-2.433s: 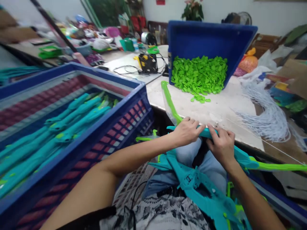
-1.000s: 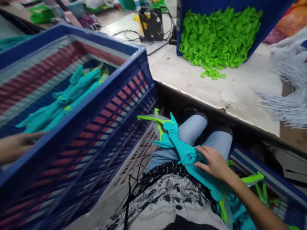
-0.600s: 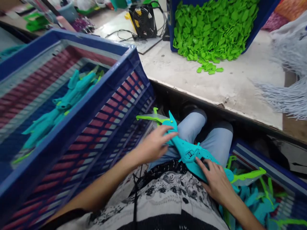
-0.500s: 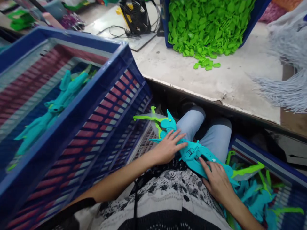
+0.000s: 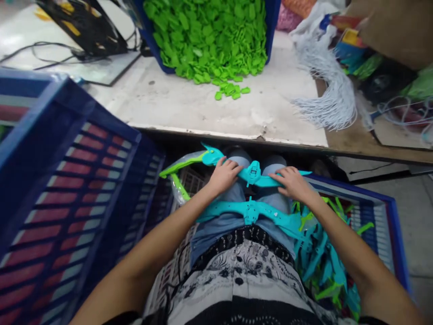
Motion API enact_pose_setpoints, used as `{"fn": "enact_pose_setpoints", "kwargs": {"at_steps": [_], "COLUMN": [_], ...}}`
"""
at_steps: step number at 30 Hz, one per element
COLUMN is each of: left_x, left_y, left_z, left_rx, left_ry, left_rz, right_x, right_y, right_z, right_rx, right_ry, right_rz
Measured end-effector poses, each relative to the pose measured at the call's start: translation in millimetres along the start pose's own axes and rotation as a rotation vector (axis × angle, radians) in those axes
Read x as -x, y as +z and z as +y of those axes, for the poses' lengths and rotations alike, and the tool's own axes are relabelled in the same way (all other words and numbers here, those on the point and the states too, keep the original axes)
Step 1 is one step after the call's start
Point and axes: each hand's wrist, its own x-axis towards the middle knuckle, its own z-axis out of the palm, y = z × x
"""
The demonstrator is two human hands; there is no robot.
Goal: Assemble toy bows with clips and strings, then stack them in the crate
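Across my lap are two long teal plastic toy bow halves, apart from each other. The upper bow half [image 5: 253,173], over my knees, has my left hand [image 5: 225,177] closed on its left arm. My right hand [image 5: 293,184] has its fingers closed on the right arm of the same piece. Nearer my waist, the lower bow half [image 5: 251,211] lies across my thighs, touched by neither hand. Bright green limbs [image 5: 184,163] with clear film stick out at the left; which half carries each one is partly hidden.
A blue crate [image 5: 395,243] with teal and green parts stands at my right. On my left is a tall blue crate [image 5: 111,131]. Ahead, the white table [image 5: 189,108] carries a bin of green pieces [image 5: 209,40], a fan [image 5: 91,27] and white cords [image 5: 328,90].
The teal bow assembly, earlier together under my hands, is now two separate halves. Both hands have moved forward with the upper one, and the view has swung right.
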Motion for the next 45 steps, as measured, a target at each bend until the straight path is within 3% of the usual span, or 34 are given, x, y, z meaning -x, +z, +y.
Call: {"fn": "enact_pose_setpoints", "kwargs": {"at_steps": [3,6,8,11,13,16,18,21,25,29,33,36,40,45], "left_x": [-14.6,-24.3,-34.4,-55.1,-68.3,-81.4,-86.0,-90.7,-95.8,-99.4,-103.7,-107.0,-109.5,-108.5], "left_y": [5.5,2.0,-2.3,-6.1,-4.8,2.7,8.5,14.7,19.6,24.5,27.7,28.8,29.1,27.5], "left_z": [0.3,2.0,1.4,-0.5,-1.0,-1.1,-2.5,-6.8,-12.0,-15.7,-17.9,-14.9,-6.7,-3.0], "left_rx": [-0.028,-0.03,0.044,0.271,0.363,0.408,0.472,0.554,0.66,0.803,1.056,1.193,1.26,1.213], "left_ry": [-0.021,-0.047,-0.067,-0.095,-0.108,-0.149,-0.184,-0.205,-0.203,-0.181,-0.244,-0.346,-0.407,-0.365], "left_rz": [-0.033,-0.089,-0.159,-0.37,-0.48,-0.514,-0.514,-0.5,-0.473,-0.435,-0.472,-0.522,-0.501,-0.46], "right_x": [-11.6,-31.9,-64.1,-142.2,-202.0,-275.5,-305.5,-322.9,-301.1,-220.6,-116.3,-69.6,-61.9,-73.2], "right_y": [-0.5,-21.5,-42.9,-73.1,-85.7,-90.9,-88.6,-83.9,-82.2,-73.5,-34.1,7.8,39.4,35.9], "right_z": [14.0,17.9,19.8,25.8,31.5,39.4,43.2,48.4,49.5,27.1,-15.4,-43.2,-64.6,-75.1], "right_rx": [-0.062,-0.202,-0.259,-0.225,-0.207,-0.194,-0.178,-0.163,-0.194,-0.509,-1.12,-1.348,-1.172,-0.869], "right_ry": [0.075,0.126,0.187,0.281,0.312,0.288,0.274,0.276,0.211,0.241,0.494,0.778,0.99,0.97], "right_rz": [0.004,0.13,0.289,0.426,0.416,0.358,0.314,0.277,0.312,0.495,0.48,0.466,0.567,0.581]}}
